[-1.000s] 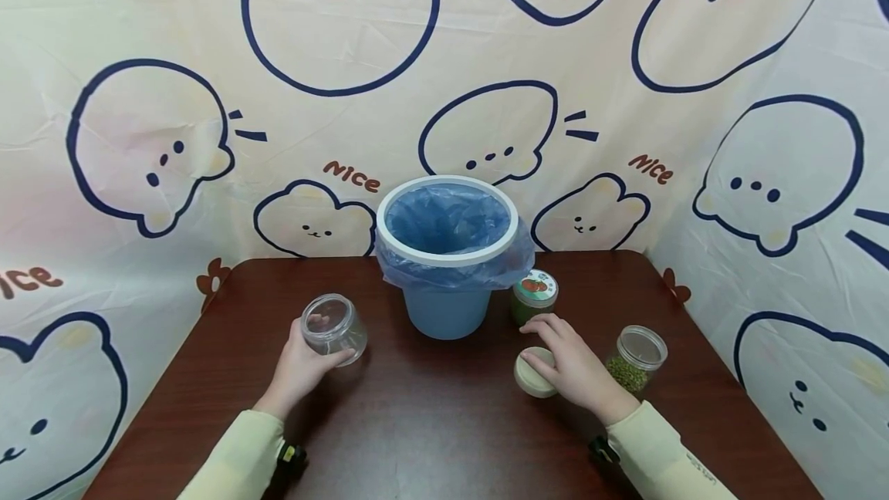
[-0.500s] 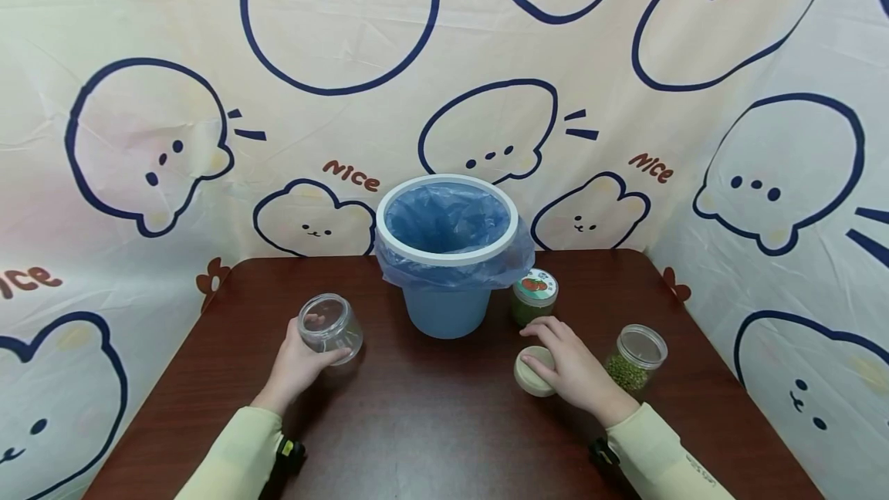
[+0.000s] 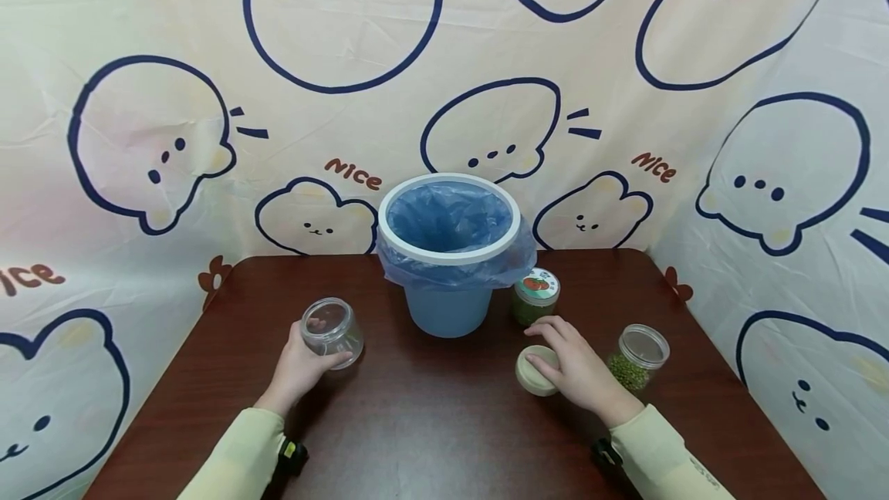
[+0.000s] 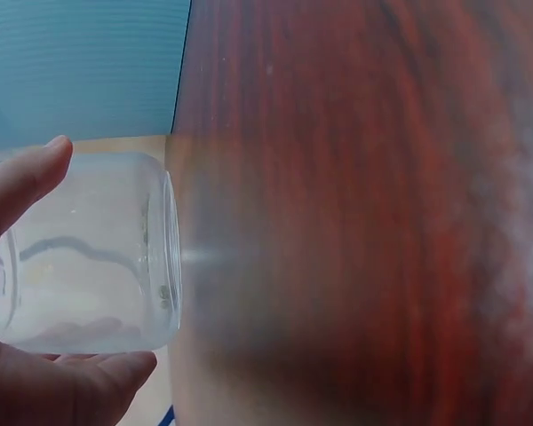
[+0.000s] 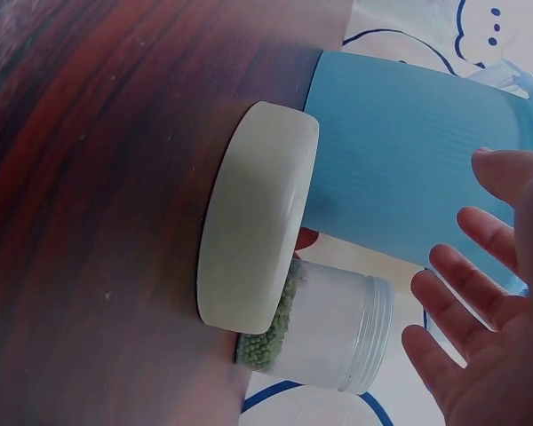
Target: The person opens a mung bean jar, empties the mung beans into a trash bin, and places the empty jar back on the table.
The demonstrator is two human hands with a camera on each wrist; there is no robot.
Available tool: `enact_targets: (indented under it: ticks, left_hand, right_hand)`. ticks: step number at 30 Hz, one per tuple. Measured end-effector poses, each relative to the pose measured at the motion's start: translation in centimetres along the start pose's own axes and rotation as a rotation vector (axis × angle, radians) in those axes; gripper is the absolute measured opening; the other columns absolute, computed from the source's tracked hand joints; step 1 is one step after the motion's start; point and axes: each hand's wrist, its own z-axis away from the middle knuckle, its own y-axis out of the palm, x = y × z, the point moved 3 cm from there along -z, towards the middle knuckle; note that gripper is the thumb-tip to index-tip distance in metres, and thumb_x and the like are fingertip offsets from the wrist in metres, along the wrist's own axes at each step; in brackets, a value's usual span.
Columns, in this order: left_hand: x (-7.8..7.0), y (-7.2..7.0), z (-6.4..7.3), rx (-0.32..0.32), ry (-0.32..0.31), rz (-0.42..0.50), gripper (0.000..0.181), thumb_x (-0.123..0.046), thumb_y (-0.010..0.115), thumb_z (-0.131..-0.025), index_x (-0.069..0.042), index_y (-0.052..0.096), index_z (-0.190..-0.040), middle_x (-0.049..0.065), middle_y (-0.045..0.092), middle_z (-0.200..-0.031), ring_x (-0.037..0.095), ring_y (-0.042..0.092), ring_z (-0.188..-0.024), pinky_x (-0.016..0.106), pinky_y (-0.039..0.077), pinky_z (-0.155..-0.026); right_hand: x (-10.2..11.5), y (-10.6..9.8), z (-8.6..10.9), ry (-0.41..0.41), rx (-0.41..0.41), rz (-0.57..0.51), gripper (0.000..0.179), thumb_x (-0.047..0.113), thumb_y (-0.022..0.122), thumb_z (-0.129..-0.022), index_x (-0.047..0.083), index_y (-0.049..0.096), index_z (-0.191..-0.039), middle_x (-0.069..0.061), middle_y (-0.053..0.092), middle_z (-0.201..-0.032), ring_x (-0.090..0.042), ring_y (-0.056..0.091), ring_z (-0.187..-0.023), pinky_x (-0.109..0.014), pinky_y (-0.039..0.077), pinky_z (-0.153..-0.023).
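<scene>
My left hand (image 3: 300,365) grips a clear lidless jar (image 4: 89,257) round its side, left of the bin. A few small green bits lie near its base; I cannot tell whether it touches the table. My right hand (image 3: 576,369) hovers over a round cream lid (image 3: 533,378) lying on the table. In the right wrist view, the fingers (image 5: 462,319) are spread and apart from the lid (image 5: 258,217). Right of that hand stands a lidless jar of green beans (image 3: 630,371). Beyond its fingertips is another jar (image 3: 535,298), with a picture on its top.
A blue bin (image 3: 447,311) with a white rim and a blue bag liner stands at the back middle of the dark brown table (image 3: 430,423). Behind and beside the table hangs a cartoon-printed cloth (image 3: 389,130).
The left hand and its jar have shifted very slightly left. The right hand keeps its place over the lid.
</scene>
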Motion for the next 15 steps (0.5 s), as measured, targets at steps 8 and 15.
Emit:
enact_targets:
  ticks: [8, 15]
  left_hand:
    - [0.30, -0.27, -0.07, 0.003, -0.004, -0.008, 0.096, -0.023, 0.089, -0.079, 0.004, 0.027, -0.148, 0.027, 0.046, -0.143, 0.042, 0.049, -0.131, 0.054, 0.041, -0.107]
    - [0.30, -0.37, -0.10, 0.008, 0.005, -0.022, 0.099, -0.022, 0.089, -0.080, 0.006, 0.025, -0.149, 0.029, 0.046, -0.143, 0.043, 0.048, -0.132, 0.056, 0.041, -0.108]
  right_hand:
    - [-0.18, -0.35, 0.20, 0.032, 0.027, -0.008, 0.037, 0.029, 0.076, -0.095, 0.020, 0.062, -0.127, 0.001, 0.058, -0.129, -0.020, 0.057, -0.120, -0.046, 0.052, -0.098]
    - [-0.28, -0.55, 0.37, 0.047, 0.031, -0.015, 0.036, 0.028, 0.075, -0.095, 0.020, 0.061, -0.128, 0.001, 0.057, -0.130, -0.020, 0.057, -0.121, -0.046, 0.052, -0.098]
